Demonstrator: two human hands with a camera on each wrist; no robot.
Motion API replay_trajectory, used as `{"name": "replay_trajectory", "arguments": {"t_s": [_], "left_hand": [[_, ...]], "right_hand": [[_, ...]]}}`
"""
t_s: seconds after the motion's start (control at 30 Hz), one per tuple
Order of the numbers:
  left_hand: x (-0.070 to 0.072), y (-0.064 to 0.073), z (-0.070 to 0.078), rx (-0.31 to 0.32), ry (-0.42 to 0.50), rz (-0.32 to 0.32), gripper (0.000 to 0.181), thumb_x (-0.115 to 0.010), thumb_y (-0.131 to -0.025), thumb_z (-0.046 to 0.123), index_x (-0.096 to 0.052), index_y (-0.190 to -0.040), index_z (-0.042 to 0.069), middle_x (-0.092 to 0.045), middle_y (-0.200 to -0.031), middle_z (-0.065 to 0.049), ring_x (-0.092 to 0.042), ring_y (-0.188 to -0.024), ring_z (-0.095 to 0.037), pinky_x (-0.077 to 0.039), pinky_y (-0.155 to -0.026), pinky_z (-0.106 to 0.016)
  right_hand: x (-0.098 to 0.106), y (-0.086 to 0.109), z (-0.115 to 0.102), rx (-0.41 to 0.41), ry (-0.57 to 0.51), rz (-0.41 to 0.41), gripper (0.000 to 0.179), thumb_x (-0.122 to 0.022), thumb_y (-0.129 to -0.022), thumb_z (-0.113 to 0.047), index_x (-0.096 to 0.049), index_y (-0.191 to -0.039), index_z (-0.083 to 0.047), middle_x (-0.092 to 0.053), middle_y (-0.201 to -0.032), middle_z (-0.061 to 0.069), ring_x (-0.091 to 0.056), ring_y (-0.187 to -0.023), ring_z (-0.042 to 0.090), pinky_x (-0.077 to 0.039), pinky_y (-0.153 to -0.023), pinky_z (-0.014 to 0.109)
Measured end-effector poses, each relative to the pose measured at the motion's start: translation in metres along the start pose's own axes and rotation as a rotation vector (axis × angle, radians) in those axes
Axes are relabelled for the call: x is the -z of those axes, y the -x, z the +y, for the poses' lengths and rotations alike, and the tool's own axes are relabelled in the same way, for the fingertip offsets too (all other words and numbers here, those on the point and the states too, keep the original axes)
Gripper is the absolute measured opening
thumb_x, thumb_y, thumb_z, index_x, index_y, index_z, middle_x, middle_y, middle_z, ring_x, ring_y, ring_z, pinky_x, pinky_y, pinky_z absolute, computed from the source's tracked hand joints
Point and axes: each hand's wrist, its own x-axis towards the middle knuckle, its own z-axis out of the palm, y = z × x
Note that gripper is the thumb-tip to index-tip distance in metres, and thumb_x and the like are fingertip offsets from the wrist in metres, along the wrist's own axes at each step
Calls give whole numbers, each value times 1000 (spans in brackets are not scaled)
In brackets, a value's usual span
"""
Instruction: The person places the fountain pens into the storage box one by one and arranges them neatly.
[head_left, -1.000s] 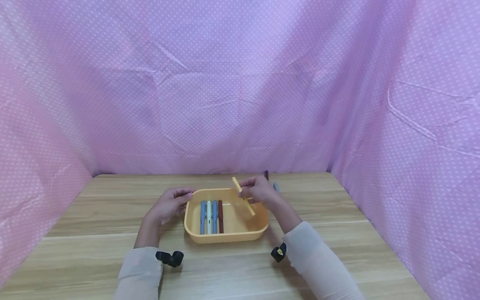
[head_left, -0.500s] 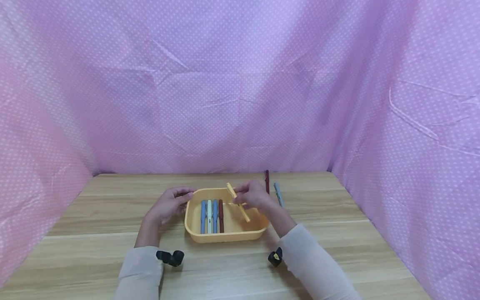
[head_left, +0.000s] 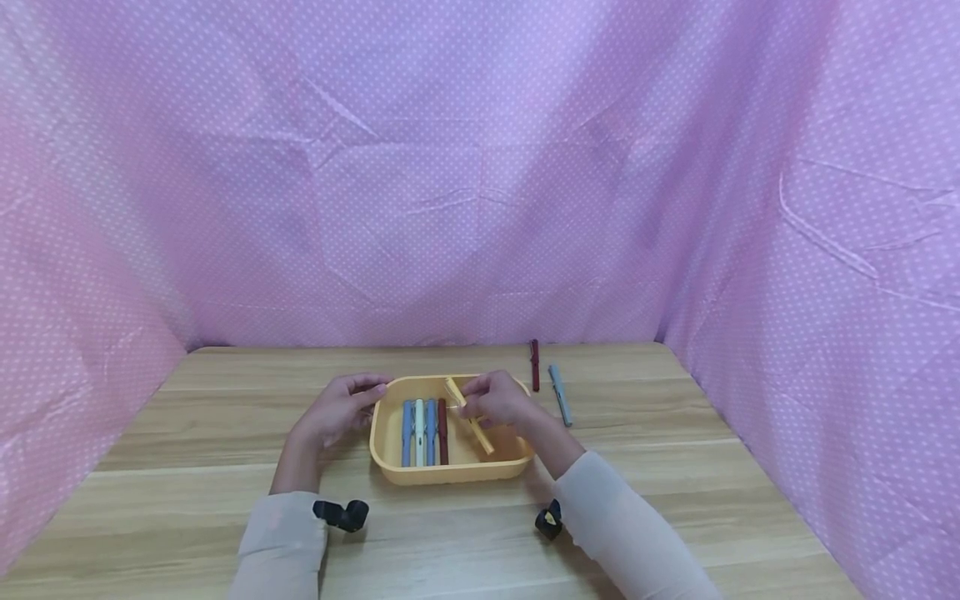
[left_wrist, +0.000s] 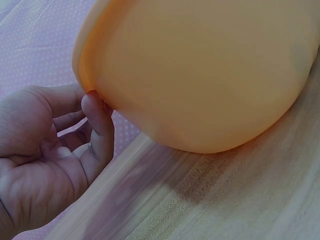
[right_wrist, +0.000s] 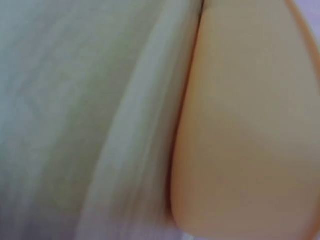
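A yellow plastic basket (head_left: pixel 450 476) stands on the wooden table in the head view. My left hand (head_left: pixel 337 414) pinches its left rim at the far corner; in the left wrist view thumb and fingers (left_wrist: pixel 100 120) meet at that rim. Over the right half of the basket, my right hand (head_left: pixel 497 400) pinches a yellow pen (head_left: pixel 481 435), tilted with its lower end inside. Left of it a blue pen (head_left: pixel 407 435), a pale green pen (head_left: pixel 419 435), another blue pen (head_left: pixel 431 435) and a dark red pen (head_left: pixel 442 435) lie side by side. The right wrist view shows only the basket's outer wall (right_wrist: pixel 250 125) and tabletop.
Beyond the basket, to the right, a dark red pen (head_left: pixel 535 367) and a grey-blue pen (head_left: pixel 560 395) lie on the wooden table (head_left: pixel 420 542). Pink dotted cloth (head_left: pixel 420 192) hangs behind the table and along both sides.
My right hand has moved left and lower over the basket with the yellow pen, bringing it closer to the row. The two pens on the table have come into fuller view. My left hand stays put.
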Motion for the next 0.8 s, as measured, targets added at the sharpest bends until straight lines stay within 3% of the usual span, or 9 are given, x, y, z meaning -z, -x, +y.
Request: {"name": "replay_trajectory", "arguments": {"t_s": [0.43,0.63,0.8], "left_hand": [[-3,3,2,12,-14,11,41,-58,-106,20,-55,-141,-3,-65,-124,-18,-63,-90,-19,-57,-72,-28],[-4,3,3,10,-1,1,43,-57,-107,18,-53,-143,-5,-62,-129,-23,-63,-89,-18,-57,-72,-28],[-3,1,1,4,7,4,42,-58,-106,17,-54,-141,-5,-63,-127,-21,-64,-89,-17,-58,-74,-29]], "right_hand": [[-7,-1,7,-57,74,42,30,-81,-82,-3,-71,-111,-3,-70,-97,10,-70,-84,23,-61,-74,37],[-10,-5,12,-94,86,60,27,-80,-83,-1,-72,-109,-2,-69,-95,9,-66,-77,20,-59,-66,31],[-14,-6,14,-93,111,59,27,-77,-82,4,-72,-108,1,-70,-93,9,-65,-74,19,-59,-65,32]]}}
